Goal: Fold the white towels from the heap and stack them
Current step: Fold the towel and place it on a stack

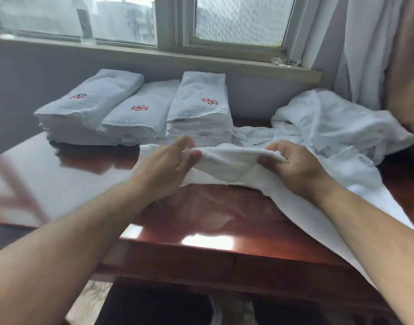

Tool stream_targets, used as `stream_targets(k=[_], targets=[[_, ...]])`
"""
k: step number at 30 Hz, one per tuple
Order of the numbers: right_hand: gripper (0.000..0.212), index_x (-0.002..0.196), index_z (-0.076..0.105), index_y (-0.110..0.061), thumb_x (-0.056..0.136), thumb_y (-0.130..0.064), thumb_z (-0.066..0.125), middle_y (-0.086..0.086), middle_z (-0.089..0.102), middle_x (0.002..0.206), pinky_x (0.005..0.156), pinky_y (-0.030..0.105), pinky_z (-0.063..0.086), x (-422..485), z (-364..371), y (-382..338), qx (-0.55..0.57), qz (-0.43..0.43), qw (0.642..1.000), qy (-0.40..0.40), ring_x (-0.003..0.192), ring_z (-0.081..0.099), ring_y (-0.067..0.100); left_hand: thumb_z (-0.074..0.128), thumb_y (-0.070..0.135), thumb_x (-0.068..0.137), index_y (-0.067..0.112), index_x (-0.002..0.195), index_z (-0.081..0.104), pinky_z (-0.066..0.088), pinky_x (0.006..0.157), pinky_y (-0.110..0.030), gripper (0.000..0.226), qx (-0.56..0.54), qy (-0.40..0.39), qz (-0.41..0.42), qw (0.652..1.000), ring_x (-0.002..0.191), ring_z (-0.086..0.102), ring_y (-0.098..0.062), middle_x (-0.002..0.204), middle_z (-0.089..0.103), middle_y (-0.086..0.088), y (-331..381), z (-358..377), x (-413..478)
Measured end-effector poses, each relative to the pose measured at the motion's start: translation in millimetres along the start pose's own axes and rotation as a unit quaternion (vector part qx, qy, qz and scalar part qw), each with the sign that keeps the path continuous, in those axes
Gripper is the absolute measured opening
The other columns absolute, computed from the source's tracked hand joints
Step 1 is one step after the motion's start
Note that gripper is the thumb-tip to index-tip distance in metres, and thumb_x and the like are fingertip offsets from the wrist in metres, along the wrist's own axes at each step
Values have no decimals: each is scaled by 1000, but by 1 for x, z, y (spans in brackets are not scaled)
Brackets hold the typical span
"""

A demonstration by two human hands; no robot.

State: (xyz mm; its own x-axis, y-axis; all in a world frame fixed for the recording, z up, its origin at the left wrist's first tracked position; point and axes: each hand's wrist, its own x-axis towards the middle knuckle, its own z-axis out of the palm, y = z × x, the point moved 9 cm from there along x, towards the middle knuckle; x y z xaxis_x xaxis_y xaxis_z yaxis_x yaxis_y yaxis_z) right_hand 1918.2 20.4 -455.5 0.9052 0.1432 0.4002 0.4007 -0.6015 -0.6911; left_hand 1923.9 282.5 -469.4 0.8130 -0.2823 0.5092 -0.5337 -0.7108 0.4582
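White terry towel [227, 160] pinched along one edge by left hand [170, 165] and right hand [292, 165], mid-fold; next, lay flat on glossy red-brown wooden table [84, 174].

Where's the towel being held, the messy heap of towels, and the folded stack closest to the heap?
held towel [229, 159]: head view, middle of its lifted edge.
heap of towels [337, 123]: head view, its crumpled top.
right folded stack [201, 87]: head view, top towel, above the red logo.
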Motion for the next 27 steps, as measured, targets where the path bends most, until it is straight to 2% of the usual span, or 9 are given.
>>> stream_targets(k=[3, 5, 8, 12, 15, 17, 20, 24, 27], targets=[[70, 59, 53, -20, 84, -83, 41, -9, 47, 57, 53, 23, 34, -5, 37, 7, -18, 94, 974, -203, 53, 41, 7, 27, 67, 98, 29, 71, 54, 30, 58, -16, 53, 111, -77, -49, 990, 61, 49, 1, 58, 55, 14, -21, 2, 5], [69, 63, 66, -19, 86, -78, 36, -12, 63, 64, 60, 21, 42, -20, 53, 17, -18, 140, 947, -289, 57, 54, 6, 43, 59, 97, 17, 61, 55, 32, 56, -19, 56, 139, -193, -124, 963, 57, 52, -1, 50, 54, 12, -45, 11, -4], [52, 82, 80, -22, 92, -65, 54, -8, 77, 81, 72, 24, 50, -21, 45, 26, -66, 155, 951, -260, 75, 71, 4, 66, 56, 81, 39, 72, 71, 51, 69, -25, 21, 129, -342, -179, 914, 76, 63, -2, 69, 67, 23, -57, 18, -26], [38, 68, 66, -18, 92, -48, 62, -8, 67, 74, 65, 32, 49, -17, 1, 52, -373, 170, 897, -164, 71, 63, 13, 70, 60, 80, 52, 101, 62, 44, 78, -18, 24, 120, -187, 3, 975, 97, 55, 5, 107, 61, 26, -6, 11, -3], [51, 113, 66, -27, 91, -69, 46, -4, 67, 118, 79, 35, 48, -37, -6, 72, -431, 246, 851, -169, 103, 62, 18, 67, 63, 83, 51, 136, 46, 30, 113, -30, 59, 103, -201, 106, 968, 138, 32, -6, 149, 37, 17, 30, 55, -12], [84, 143, 51, -21, 88, -82, 34, 2, 59, 139, 86, 39, 43, -52, -11, 87, -435, 300, 833, -166, 122, 55, 26, 56, 75, 82, 49, 152, 20, 15, 123, -36, 83, 140, -264, 51, 953, 152, 7, -12, 165, 9, 13, 20, 84, -18], [90, 119, 67, -25, 83, -90, 15, -1, 66, 113, 69, 37, 38, -56, -35, 98, -476, 325, 807, -128, 93, 55, 24, 31, 96, 70, 45, 156, 0, 10, 125, -47, 105, 184, -347, -56, 918, 155, -1, -21, 167, -10, 12, -7, 93, -29], [78, 110, 69, -28, 90, -83, 18, -6, 58, 92, 59, 34, 35, -45, -42, 94, -518, 306, 790, -116, 78, 51, 18, 9, 86, 74, 36, 127, 55, 40, 104, -49, 86, 224, -324, -91, 915, 129, 45, -27, 146, 45, 3, -11, 75, -23], [46, 128, 61, -27, 100, -56, 39, -2, 63, 126, 85, 39, 44, -27, -9, 68, -436, 156, 882, -90, 109, 58, 23, 42, 46, 101, 24, 110, 64, 43, 100, -45, 32, 158, -176, 26, 971, 123, 48, -22, 134, 53, 5, 15, 59, 1]])
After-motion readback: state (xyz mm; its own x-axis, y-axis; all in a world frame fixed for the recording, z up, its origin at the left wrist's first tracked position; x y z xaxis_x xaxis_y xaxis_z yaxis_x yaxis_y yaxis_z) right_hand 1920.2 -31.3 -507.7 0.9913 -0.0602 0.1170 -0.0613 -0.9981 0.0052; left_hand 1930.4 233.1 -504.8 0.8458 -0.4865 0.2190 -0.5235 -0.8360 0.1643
